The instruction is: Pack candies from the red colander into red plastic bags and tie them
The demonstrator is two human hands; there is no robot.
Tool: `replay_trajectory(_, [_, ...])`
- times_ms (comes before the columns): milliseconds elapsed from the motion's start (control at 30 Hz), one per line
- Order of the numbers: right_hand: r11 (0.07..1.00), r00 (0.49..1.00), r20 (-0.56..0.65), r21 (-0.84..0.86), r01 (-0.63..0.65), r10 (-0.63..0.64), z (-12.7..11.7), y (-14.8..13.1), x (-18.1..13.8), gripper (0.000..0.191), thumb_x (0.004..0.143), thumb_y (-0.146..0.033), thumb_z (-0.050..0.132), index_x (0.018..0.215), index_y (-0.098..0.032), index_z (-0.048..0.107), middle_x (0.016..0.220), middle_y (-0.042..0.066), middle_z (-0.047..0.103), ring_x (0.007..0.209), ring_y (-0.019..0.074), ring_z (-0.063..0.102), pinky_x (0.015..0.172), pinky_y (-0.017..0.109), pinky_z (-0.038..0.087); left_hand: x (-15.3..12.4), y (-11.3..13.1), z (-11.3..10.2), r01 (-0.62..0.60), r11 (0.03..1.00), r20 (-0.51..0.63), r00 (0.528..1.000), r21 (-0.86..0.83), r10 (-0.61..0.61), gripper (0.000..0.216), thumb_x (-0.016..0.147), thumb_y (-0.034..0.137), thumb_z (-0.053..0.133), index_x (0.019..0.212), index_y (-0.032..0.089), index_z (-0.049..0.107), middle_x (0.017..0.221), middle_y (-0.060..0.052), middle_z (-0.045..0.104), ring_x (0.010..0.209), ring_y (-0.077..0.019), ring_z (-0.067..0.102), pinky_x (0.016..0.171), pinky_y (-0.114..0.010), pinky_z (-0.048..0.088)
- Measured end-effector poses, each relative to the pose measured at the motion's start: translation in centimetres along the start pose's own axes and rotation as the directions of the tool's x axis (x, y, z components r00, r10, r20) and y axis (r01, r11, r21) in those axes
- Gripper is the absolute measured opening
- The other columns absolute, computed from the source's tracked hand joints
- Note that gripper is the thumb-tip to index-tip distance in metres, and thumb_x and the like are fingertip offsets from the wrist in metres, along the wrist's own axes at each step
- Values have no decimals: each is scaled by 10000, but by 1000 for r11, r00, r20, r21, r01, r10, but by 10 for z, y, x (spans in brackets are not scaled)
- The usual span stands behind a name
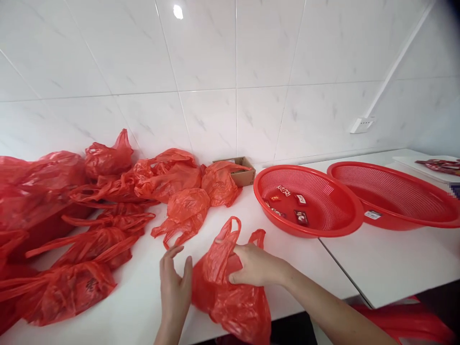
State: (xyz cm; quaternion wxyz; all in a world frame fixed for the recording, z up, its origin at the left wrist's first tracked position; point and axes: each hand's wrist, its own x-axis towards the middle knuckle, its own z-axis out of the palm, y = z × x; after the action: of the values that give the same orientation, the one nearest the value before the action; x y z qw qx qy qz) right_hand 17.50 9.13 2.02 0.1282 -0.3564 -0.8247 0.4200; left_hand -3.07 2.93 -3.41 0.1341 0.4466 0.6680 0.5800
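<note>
Right hand (258, 266): reaching into the mouth of a red plastic carrier bag (237, 302), thumb showing, fingers mostly hiding behind film; whether they are gripping anything cannot be told. Left hand (174, 287): spreading wide, holding nothing, just beside the bag at nine o'clock. Bag: sitting at the near edge of a white table (325, 268), translucent, crinkled, loops standing up; contents not showing clearly, lower end running out of view. Around it: red bags (168, 182) crowding nine to eleven o'clock, partly hiding a cardboard box (246, 178) at twelve; red colander (332, 211), holding small packets (301, 217), resting between one and two; second colander (417, 218) resting at two.
</note>
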Motion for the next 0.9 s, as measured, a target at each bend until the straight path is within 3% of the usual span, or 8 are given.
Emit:
replay_trajectory(67, [985, 994, -81, -151, -86, 74, 0, -13, -5, 716, 728, -292, 685, 1403, -247, 451, 1355, 113, 555, 1164, 322, 556, 962, 444, 444, -8, 26, -2, -167, 979, -22, 985, 113, 171, 325, 818, 398, 603, 1084, 233, 516, 1207, -115, 506, 1212, -308, 450, 960, -448, 369])
replay_trajectory(133, [951, 988, -151, -296, -85, 41, 7, -23, -6, 650, 790, -268, 623, 1413, -241, 441, 1352, 140, 551, 1220, 349, 510, 1043, 554, 341, -16, 52, 0, -202, 973, 100, 977, 115, 191, 430, 777, 426, 660, 1125, 241, 486, 1164, -98, 516, 1111, -294, 508, 930, -446, 395])
replay_trajectory(267, [894, 973, -179, -445, 54, -148, 31, -30, -7, 438, 871, -276, 548, 1306, -236, 522, 1267, 134, 589, 1204, 308, 522, 1095, 616, 221, -19, 71, 11, 80, 996, 416, 905, 41, -90, 448, 778, 488, 653, 1117, 241, 492, 1019, -53, 577, 872, -240, 590, 746, -379, 475])
replay_trajectory(400, [887, 967, -203, -460, 44, -153, 41, -26, -19, 368, 849, -270, 590, 1191, -143, 543, 1116, 137, 617, 1017, 272, 609, 937, 496, 448, -11, 58, 13, 279, 943, 566, 814, -183, -131, 225, 857, 433, 592, 811, 216, 553, 761, 11, 572, 735, -161, 576, 702, -293, 467])
replay_trajectory(567, [951, 995, -104, -307, -39, 7, 23, -23, -31, 215, 873, -220, 502, 1071, -165, 568, 938, 77, 651, 803, 217, 639, 691, 333, 485, 3, 62, -16, 645, 502, 537, 762, -576, -363, 171, 770, 352, 668, 844, 223, 584, 878, -37, 676, 810, -211, 651, 642, -288, 510])
replay_trajectory(667, [963, 986, 101, -248, -106, 134, 2, -15, -35, 266, 820, -259, 588, 1077, -206, 626, 975, 81, 675, 909, 243, 646, 745, 322, 472, 10, 68, -44, 600, 378, 491, 798, -706, -350, 149, 698, 262, 674, 786, 224, 559, 1080, -54, 677, 857, -228, 661, 495, -216, 474])
replay_trajectory(767, [929, 978, 28, -318, -189, 209, -20, -8, -38, 722, 729, -257, 679, 1403, -299, 424, 1295, 118, 567, 1122, 308, 578, 850, 375, 454, 9, 67, -62, 480, 483, 400, 877, -733, -265, 208, 686, 218, 687, 754, 225, 490, 1234, -30, 622, 712, -141, 618, 397, -155, 368])
replay_trajectory(900, [856, 944, -100, -400, -328, 315, -35, -7, -35, 928, 704, -271, 686, 1499, -375, 218, 1406, 125, 458, 1176, 347, 536, 859, 421, 447, -3, 53, -51, 246, 913, 289, 945, -326, -151, 301, 716, 285, 720, 972, 292, 563, 1290, -31, 552, 504, -49, 422, 480, -216, 407])
